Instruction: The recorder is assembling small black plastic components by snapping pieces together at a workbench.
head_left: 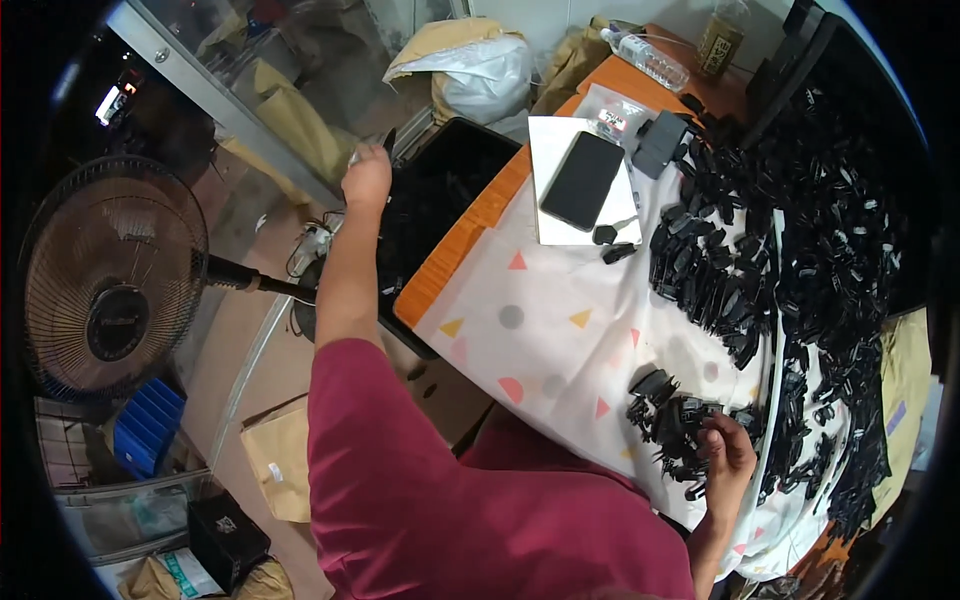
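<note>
My left hand (368,180) reaches out over the near side of a black bin (487,140), its fingers closed. A small black plastic piece (390,140) sticks out from the fingertips; its exact kind is too small to make out. My right hand (728,458) is at the near right of the table, thumb and fingers bent together at the edge of a small heap of black plastic parts (665,425). What those fingers pinch, if anything, is hidden. The heap rests on a white cloth (550,345) patterned with coloured triangles and dots.
A larger mass of black parts (840,220) covers the table's right side, crossed by a white strip (778,300). A phone (583,180) lies on a white pad (548,140). Behind are a bottle (650,60) and a jar (720,40). A fan (115,280) stands left.
</note>
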The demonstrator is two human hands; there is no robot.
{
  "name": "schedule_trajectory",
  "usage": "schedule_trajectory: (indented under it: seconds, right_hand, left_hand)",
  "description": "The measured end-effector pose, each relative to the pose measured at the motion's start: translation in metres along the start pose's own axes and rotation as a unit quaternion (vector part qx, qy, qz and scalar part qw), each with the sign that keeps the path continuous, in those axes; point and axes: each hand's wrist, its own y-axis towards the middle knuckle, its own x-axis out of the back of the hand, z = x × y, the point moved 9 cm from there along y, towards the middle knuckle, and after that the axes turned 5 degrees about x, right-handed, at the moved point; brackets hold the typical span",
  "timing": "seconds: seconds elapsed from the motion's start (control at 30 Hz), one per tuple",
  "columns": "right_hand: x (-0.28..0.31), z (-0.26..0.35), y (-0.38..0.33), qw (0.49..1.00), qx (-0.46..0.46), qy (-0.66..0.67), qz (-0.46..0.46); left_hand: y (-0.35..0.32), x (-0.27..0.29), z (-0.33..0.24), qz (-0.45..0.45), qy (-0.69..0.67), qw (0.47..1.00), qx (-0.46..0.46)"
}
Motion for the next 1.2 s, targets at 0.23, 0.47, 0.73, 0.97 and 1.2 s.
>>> schedule_trajectory:
  seconds: [0.23,0.47,0.73,0.97,1.2]
  right_hand:
    - [-0.005,0.007,0.003,0.998,0.031,-0.040,0.027]
    - [0.021,-0.005,-0.003,0.996,0.066,-0.059,-0.005]
    - [0.099,-0.029,-0.040,0.971,0.063,-0.169,-0.157]
    - [0.113,-0.070,-0.083,0.920,-0.154,-0.336,-0.128]
    - [0.080,-0.057,-0.030,0.952,-0.086,-0.282,-0.083]
  left_hand:
    - [0.038,0.071,0.015,-0.074,0.065,0.995,-0.025]
    - [-0.023,0.100,0.023,0.274,-0.633,0.709,0.148]
    - [-0.129,0.104,-0.132,0.503,-0.523,0.686,-0.047]
    - [-0.193,0.264,-0.292,0.155,-0.314,0.784,-0.512]
    - [-0.204,0.267,-0.446,0.109,-0.352,0.756,-0.541]
